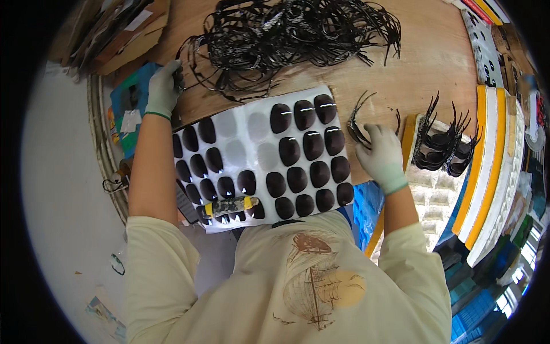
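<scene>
A white sheet (259, 129) lies in front of me, with rows of dark sunglass lenses (305, 114) on it and a few pale blank spots. Beyond it is a tangled heap of black glasses frames (286, 37). My left hand (164, 89), in a pale glove, has its fingers curled at the heap's left edge; a thin black frame part shows by the fingertips. To the right of the sheet, my gloved right hand (381, 153) pinches a black glasses frame (356, 123), its thin arms pointing away from me. A yellow-and-black-wrapped handle (232, 206) rests on the sheet's near part.
At the right, a pale moulded tray (427, 198) carries several black sunglasses (444, 146) with arms up. Yellow-and-white trays (481, 166) stand beyond it. Stacked cardboard (123, 37) sits at the far left, near a teal-blue box (129, 94). The wooden table (432, 51) spans the back.
</scene>
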{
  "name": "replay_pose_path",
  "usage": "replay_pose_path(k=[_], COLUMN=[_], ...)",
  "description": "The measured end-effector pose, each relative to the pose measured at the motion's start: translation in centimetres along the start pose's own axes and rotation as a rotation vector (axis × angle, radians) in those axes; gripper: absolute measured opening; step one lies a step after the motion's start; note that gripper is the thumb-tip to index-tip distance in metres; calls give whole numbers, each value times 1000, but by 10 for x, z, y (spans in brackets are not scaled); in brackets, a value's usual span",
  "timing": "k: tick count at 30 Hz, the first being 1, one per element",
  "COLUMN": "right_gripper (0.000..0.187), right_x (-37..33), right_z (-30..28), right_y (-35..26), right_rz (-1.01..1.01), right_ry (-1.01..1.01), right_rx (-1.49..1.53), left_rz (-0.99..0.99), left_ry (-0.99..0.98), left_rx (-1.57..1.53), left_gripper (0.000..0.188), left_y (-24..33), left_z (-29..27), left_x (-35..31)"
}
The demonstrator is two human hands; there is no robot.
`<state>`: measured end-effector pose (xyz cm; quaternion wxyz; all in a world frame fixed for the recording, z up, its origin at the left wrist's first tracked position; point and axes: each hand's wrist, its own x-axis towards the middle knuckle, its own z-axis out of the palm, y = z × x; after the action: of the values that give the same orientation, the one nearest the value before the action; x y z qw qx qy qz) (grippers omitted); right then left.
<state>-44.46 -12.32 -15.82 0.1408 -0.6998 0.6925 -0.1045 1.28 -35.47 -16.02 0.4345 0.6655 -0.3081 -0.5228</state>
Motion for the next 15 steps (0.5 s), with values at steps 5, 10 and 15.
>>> replay_pose_path(k=[5, 10, 15], right_gripper=[37, 42, 32], right_x=[-36, -55, -49], right_z=[-6, 23, 21], right_y=[-128, -208, -219], right_rz=[-203, -83, -33], right_ry=[-10, -148, -232], right_rx=[215, -169, -185], left_rz=[598, 526, 786], left_ry=[334, 110, -439], left_rx=[300, 282, 514], left_gripper=[42, 38, 30], left_y=[30, 11, -22], left_z=[-4, -15, -87], left_x=[-77, -251, -363])
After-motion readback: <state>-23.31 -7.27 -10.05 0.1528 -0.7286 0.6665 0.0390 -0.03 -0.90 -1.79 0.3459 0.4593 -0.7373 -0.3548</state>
